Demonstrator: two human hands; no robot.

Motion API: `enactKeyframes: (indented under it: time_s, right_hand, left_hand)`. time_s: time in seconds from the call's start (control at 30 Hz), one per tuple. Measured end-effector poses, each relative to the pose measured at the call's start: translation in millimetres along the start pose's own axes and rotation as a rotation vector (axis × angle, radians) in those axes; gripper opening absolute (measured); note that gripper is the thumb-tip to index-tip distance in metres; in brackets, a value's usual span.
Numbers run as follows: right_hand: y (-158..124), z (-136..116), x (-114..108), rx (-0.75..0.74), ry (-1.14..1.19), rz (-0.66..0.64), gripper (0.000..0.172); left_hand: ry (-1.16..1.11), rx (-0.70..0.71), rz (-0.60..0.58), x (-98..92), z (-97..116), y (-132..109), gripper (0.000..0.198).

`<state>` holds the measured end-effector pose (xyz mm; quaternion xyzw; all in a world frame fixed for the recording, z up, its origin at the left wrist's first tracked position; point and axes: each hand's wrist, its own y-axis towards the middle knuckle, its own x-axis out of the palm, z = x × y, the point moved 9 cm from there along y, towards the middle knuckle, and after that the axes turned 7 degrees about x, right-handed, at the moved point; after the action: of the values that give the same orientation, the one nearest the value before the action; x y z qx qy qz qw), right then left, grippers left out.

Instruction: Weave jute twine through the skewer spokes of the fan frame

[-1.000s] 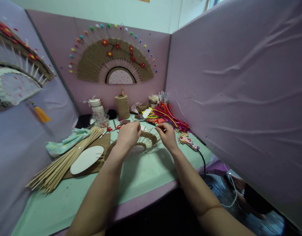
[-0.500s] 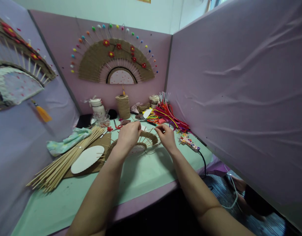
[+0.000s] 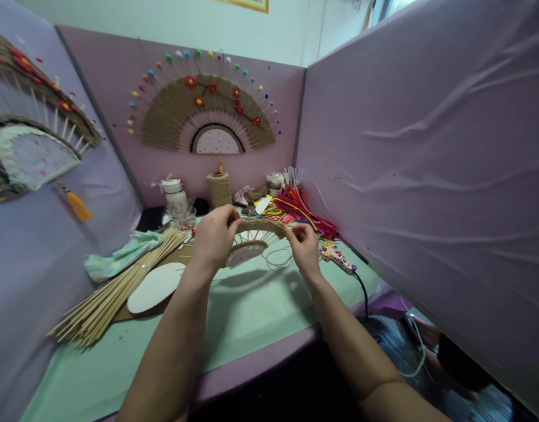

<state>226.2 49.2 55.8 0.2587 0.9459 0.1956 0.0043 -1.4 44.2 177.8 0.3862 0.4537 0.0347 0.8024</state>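
A small half-round fan (image 3: 264,226) of thin sticks, with a brown twine band woven across it and a white half-disc (image 3: 245,256) at its base, is held up over the green-covered table. My left hand (image 3: 217,234) has its fingers closed on the band's left side and hides that end. At the right end of the band, my right hand (image 3: 303,246) pinches the edge between thumb and finger. Loose twine (image 3: 279,257) loops below, near the right hand. Whether the right fingertips also grip a strand is too small to tell.
A bundle of sticks (image 3: 120,287) and a white oval card (image 3: 155,288) lie left on brown cardboard. Behind stand a twine spool (image 3: 219,189) and a white bottle (image 3: 174,199). Coloured pipe cleaners (image 3: 304,212) and a corded glue gun (image 3: 338,258) lie right. A finished fan (image 3: 164,120) hangs behind.
The fan has been tilted so that its band and white half-disc show more fully. My left hand has shifted slightly left and up; my right hand has come down to the band's right end.
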Motion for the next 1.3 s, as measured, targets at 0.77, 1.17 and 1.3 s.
enactKeyframes:
  time_s: [0.77,1.17,1.3]
  right_hand:
    - [-8,-16,-4,0.036,0.054,-0.019,0.042]
    - [-6,54,1,0.097,-0.174,-0.096,0.030]
    - [-11,51,14,0.140,-0.136,-0.170,0.030]
  left_hand:
    - [-0.129,0.070,0.068,-7.8,0,4,0.010]
    - [0.065,0.204,-0.224,58.9,0,21,0.014]
    - [0.138,0.236,-0.230,44.2,13,26,0.016]
